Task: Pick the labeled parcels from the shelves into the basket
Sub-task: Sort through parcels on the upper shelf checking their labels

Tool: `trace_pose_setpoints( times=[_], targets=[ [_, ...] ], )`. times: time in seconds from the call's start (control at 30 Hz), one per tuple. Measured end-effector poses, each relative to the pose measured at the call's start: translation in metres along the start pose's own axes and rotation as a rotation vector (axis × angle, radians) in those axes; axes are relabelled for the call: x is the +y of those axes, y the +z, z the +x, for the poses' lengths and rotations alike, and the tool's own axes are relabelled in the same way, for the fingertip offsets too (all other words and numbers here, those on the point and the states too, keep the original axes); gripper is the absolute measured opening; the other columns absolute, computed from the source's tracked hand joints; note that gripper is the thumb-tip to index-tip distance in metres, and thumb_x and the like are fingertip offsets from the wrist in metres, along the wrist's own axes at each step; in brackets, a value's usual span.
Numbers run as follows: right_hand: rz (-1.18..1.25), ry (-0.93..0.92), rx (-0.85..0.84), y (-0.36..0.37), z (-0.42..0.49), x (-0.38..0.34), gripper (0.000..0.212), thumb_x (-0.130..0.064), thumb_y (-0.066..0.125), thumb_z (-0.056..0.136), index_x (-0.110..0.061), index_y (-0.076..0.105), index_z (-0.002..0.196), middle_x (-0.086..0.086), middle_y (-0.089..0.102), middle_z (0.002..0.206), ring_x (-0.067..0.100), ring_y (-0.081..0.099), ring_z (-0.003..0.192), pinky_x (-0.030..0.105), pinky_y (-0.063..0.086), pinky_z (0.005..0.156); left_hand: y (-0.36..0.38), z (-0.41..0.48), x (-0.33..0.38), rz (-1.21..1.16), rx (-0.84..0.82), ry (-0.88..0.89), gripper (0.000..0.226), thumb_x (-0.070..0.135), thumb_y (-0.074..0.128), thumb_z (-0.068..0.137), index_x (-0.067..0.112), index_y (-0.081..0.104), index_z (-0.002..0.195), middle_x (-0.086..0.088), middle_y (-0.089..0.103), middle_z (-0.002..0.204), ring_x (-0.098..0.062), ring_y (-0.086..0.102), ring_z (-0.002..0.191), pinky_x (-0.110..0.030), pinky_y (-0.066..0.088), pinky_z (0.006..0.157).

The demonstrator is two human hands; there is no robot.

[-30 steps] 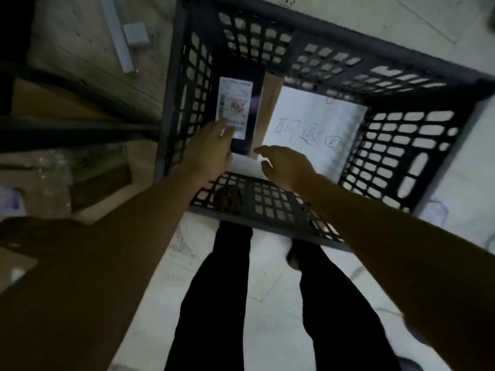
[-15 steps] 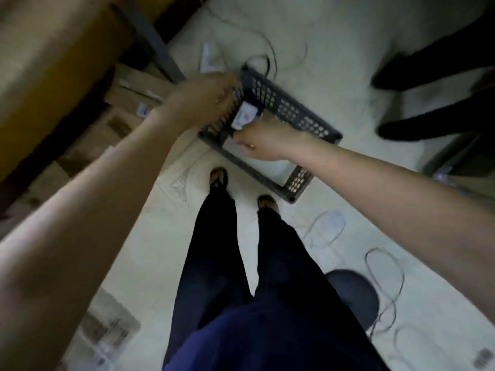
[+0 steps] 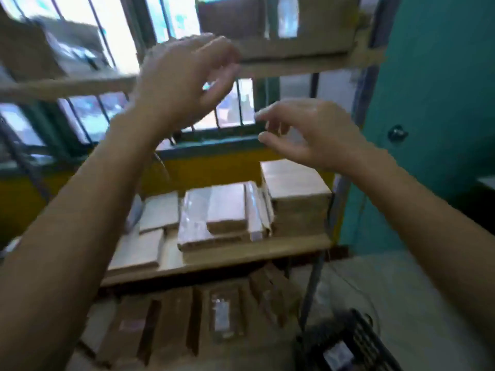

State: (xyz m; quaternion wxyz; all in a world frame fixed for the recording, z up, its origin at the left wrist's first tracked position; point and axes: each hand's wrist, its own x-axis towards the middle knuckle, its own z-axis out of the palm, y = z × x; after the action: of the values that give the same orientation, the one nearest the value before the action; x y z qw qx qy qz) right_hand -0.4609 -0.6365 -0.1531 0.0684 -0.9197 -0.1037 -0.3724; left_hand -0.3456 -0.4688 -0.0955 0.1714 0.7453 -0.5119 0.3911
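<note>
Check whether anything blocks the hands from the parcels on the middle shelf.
Nothing visible does. The left hand and right hand are both empty, fingers loosely open, raised above the cardboard parcels on the middle shelf, with open air between.

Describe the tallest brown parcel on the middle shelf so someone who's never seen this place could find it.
Start at the wooden shelving rack in front of the barred window and look at its middle shelf. At the right end, beside the teal wall, sits a blocky brown cardboard box. It stands much taller than the flat taped parcels to its left.
</note>
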Motion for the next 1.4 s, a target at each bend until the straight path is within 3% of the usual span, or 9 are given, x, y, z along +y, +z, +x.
trace_pose_setpoints(
  times=[0.13, 0.33, 0.5, 0.6, 0.73, 0.87, 1.1, 1.27, 1.4],
  targets=[
    [0.051, -0.007, 0.191, -0.007, 0.101, -0.061, 0.05, -0.054, 0.048, 0.085, -0.022, 0.054, 0.124, -0.012, 0.06, 0.09, 0.006, 0.054, 0.075, 0.011, 0.038, 0.062, -0.093, 0.01, -0.084, 0.103, 0.176, -0.171, 0.046, 0.042, 0.027, 0.095, 0.024, 0.051, 0.129, -0.003, 0.058, 0.129, -0.023, 0.053, 0.118, -0.038, 0.041, 0.095],
    [-0.173, 0.065, 0.077, 0.007, 0.217, -0.087, 0.054, -0.053, 0.047, 0.089, -0.023, 0.039, 0.134, 0.002, 0.064, 0.106, 0.022, 0.061, 0.095, 0.031, 0.046, 0.072, -0.13, 0.023, -0.166, 0.272, 0.085, -0.294, 0.042, 0.032, 0.035, 0.097, 0.022, 0.039, 0.138, -0.008, 0.059, 0.126, -0.028, 0.055, 0.113, -0.037, 0.043, 0.085],
    [-0.396, 0.213, -0.136, 0.032, 0.262, -0.067, 0.063, -0.055, 0.044, 0.089, -0.022, 0.03, 0.14, 0.011, 0.058, 0.126, 0.031, 0.056, 0.113, 0.04, 0.045, 0.087, -0.096, 0.03, -0.22, 0.35, -0.092, -0.267, 0.041, 0.029, 0.044, 0.094, 0.017, 0.041, 0.133, -0.01, 0.061, 0.12, -0.03, 0.059, 0.105, -0.039, 0.046, 0.083],
    [-0.405, 0.271, -0.233, 0.043, 0.277, -0.051, 0.063, -0.056, 0.046, 0.089, -0.023, 0.032, 0.14, 0.008, 0.047, 0.139, 0.027, 0.048, 0.124, 0.04, 0.041, 0.091, -0.063, 0.039, -0.239, 0.314, -0.192, -0.28, 0.053, 0.028, 0.049, 0.093, 0.023, 0.027, 0.141, -0.012, 0.056, 0.126, -0.031, 0.059, 0.106, -0.042, 0.048, 0.083],
    [-0.26, 0.325, -0.334, 0.063, 0.293, -0.026, 0.057, -0.052, 0.046, 0.09, -0.018, 0.041, 0.135, 0.009, 0.045, 0.14, 0.027, 0.046, 0.125, 0.039, 0.039, 0.099, -0.021, 0.054, -0.254, 0.003, -0.366, -0.284, 0.061, 0.031, 0.047, 0.095, 0.028, 0.015, 0.147, -0.014, 0.052, 0.132, -0.029, 0.054, 0.117, -0.041, 0.046, 0.096],
    [-0.204, 0.407, -0.473, 0.088, 0.306, -0.007, 0.048, -0.046, 0.037, 0.096, -0.012, 0.051, 0.127, 0.011, 0.052, 0.132, 0.025, 0.051, 0.118, 0.032, 0.04, 0.091, 0.018, 0.067, -0.265, -0.125, -0.478, -0.369, 0.048, 0.031, 0.031, 0.1, 0.03, 0.018, 0.147, -0.012, 0.037, 0.148, -0.029, 0.038, 0.134, -0.041, 0.031, 0.11],
    [-0.155, 0.492, -0.617, 0.115, 0.339, 0.016, 0.06, -0.053, 0.037, 0.093, -0.01, 0.044, 0.135, 0.011, 0.044, 0.141, 0.026, 0.043, 0.127, 0.037, 0.033, 0.105, 0.046, 0.091, -0.288, -0.317, -0.671, -0.527, 0.061, 0.049, 0.029, 0.096, 0.02, 0.015, 0.148, -0.004, 0.019, 0.156, -0.026, 0.03, 0.138, -0.043, 0.026, 0.114],
    [0.066, 0.455, -0.551, 0.132, 0.352, 0.019, 0.058, -0.055, 0.048, 0.087, -0.009, 0.054, 0.123, 0.011, 0.054, 0.128, 0.021, 0.052, 0.105, 0.029, 0.042, 0.081, 0.049, 0.106, -0.299, -0.236, -0.797, -0.664, 0.062, 0.049, 0.035, 0.095, 0.026, 0.012, 0.148, -0.007, 0.021, 0.155, -0.032, 0.035, 0.135, -0.048, 0.036, 0.102],
    [0.327, 0.75, -0.652, 0.138, 0.368, 0.022, 0.079, -0.052, 0.06, 0.08, -0.011, 0.031, 0.141, 0.013, 0.032, 0.148, 0.028, 0.035, 0.134, 0.037, 0.033, 0.107, 0.054, 0.109, -0.322, -0.27, -0.819, -0.715, 0.061, 0.044, 0.039, 0.096, 0.021, 0.016, 0.147, -0.01, 0.029, 0.151, -0.031, 0.039, 0.132, -0.048, 0.035, 0.103]
  ],
)
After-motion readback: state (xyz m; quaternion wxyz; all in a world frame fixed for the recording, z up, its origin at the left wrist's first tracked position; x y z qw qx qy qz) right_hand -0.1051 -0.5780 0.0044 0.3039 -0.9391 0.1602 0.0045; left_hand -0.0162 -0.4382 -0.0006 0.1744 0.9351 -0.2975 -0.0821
